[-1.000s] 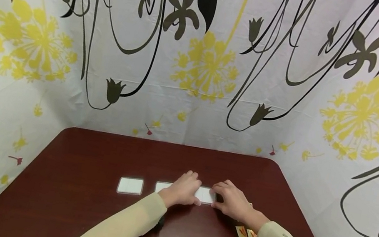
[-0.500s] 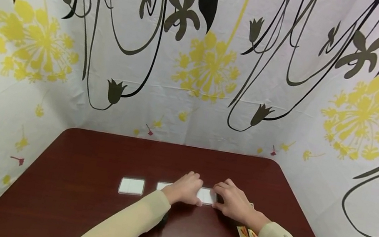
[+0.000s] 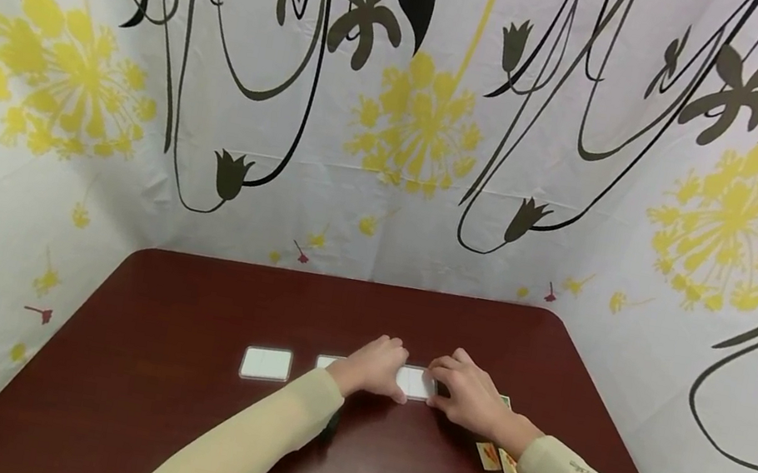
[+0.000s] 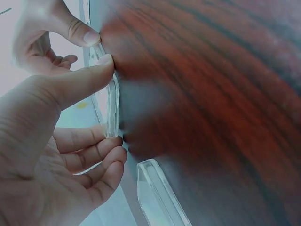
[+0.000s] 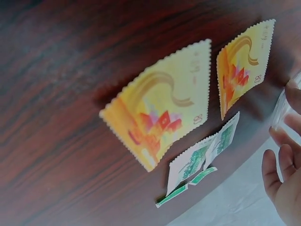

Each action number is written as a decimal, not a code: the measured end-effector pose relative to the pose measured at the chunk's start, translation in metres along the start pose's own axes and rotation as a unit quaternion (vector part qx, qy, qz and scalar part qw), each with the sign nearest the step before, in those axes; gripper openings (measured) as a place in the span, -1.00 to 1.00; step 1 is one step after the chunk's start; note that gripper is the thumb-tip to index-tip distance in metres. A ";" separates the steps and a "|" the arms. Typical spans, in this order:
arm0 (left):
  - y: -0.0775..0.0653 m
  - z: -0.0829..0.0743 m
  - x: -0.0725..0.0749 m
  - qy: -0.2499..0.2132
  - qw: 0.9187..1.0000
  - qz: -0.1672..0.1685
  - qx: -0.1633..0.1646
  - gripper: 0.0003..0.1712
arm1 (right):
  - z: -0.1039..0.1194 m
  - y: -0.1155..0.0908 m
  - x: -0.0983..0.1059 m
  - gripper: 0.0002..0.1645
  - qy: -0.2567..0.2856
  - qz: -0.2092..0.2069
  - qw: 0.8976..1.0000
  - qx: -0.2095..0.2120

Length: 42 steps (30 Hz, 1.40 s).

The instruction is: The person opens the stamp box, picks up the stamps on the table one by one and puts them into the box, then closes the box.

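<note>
A flat clear plastic case (image 3: 416, 382) with a white face lies on the table between both hands. My left hand (image 3: 371, 366) holds its left end, thumb on the near edge and fingers round the end, as the left wrist view shows on the case (image 4: 113, 108). At the opposite end my right hand (image 3: 469, 392) pinches the same case, its thumb close to the left thumb. A second case (image 3: 330, 361) is partly hidden behind the left hand. Further left lies a third case (image 3: 266, 365), fully visible.
Near the right forearm lie two yellow-orange stamps (image 5: 162, 103) with perforated edges. Green-and-white stamps (image 5: 202, 153) lie beside them, toward the far side. The dark red wooden table (image 3: 201, 298) ends at a flower-patterned cloth wall (image 3: 379, 236).
The head view has tilted slightly downward. Both hands keep their places on the case, with no clear movement of the cases or stamps.
</note>
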<state>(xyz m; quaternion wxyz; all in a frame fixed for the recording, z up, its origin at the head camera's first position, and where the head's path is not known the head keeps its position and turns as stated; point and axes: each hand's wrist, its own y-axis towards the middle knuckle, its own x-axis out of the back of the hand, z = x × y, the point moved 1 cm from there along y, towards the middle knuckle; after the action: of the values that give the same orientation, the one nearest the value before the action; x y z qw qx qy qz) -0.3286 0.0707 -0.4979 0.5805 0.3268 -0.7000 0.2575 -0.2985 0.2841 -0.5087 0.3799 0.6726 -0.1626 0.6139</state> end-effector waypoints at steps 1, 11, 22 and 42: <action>0.000 0.000 0.001 -0.004 1.000 0.002 0.001 -0.46 | 0.000 0.000 0.000 -0.62 -0.001 -0.001 1.000 0.000; -0.002 0.004 -0.010 -0.048 0.998 -0.038 0.002 -0.36 | -0.001 -0.003 -0.001 -0.60 0.016 0.002 1.000 -0.019; -0.003 0.006 -0.008 -0.044 0.996 -0.072 -0.005 -0.34 | -0.004 0.005 0.007 -0.63 0.025 0.013 0.999 -0.025; -0.007 0.005 0.006 -0.048 0.997 -0.054 0.028 -0.44 | -0.007 0.010 0.019 -0.54 0.022 0.039 0.999 -0.030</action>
<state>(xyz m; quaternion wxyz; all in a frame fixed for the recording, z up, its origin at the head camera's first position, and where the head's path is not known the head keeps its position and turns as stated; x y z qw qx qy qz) -0.3270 0.0615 -0.4930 0.5499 0.3924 -0.7008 0.2294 -0.3069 0.2871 -0.4873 0.3791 0.6409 -0.1983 0.6374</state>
